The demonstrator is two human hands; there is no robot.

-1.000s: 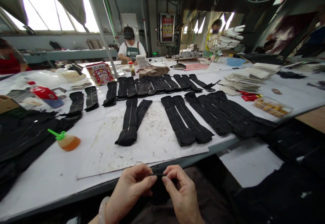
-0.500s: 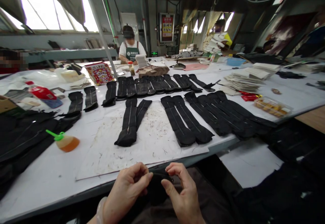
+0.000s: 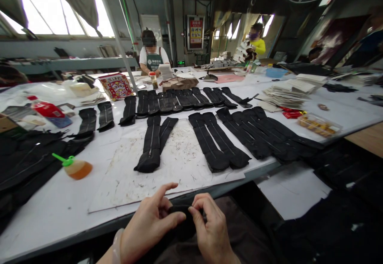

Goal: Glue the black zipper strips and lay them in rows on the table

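Low in front of me, over my lap, a black fabric piece (image 3: 180, 208) is between my hands; its lower part blends into dark clothing. My left hand (image 3: 148, 222) grips it from the left, thumb on top, index finger raised off it, other fingers curled partly out of sight. Thumb and fingertips of my right hand (image 3: 211, 226) pinch its upper edge. Just beyond, a black zippered boot shaft (image 3: 151, 144) overlaps another black piece (image 3: 168, 132) on a stained board (image 3: 122, 180). A pair of similar shafts (image 3: 206, 142) lies to the right.
More black zippered pieces form a row (image 3: 179, 98) across the white table (image 3: 104, 152) and a group (image 3: 257, 132) at right. A green-nozzled bottle (image 3: 78, 168) of amber liquid stands left. Farther off are paper stacks (image 3: 284, 92), a plastic box (image 3: 318, 124) and a co-worker (image 3: 154, 56).
My left index finger has lifted away from the thumb. The right thumb and fingers, apart before, have come together on the black fabric's edge.
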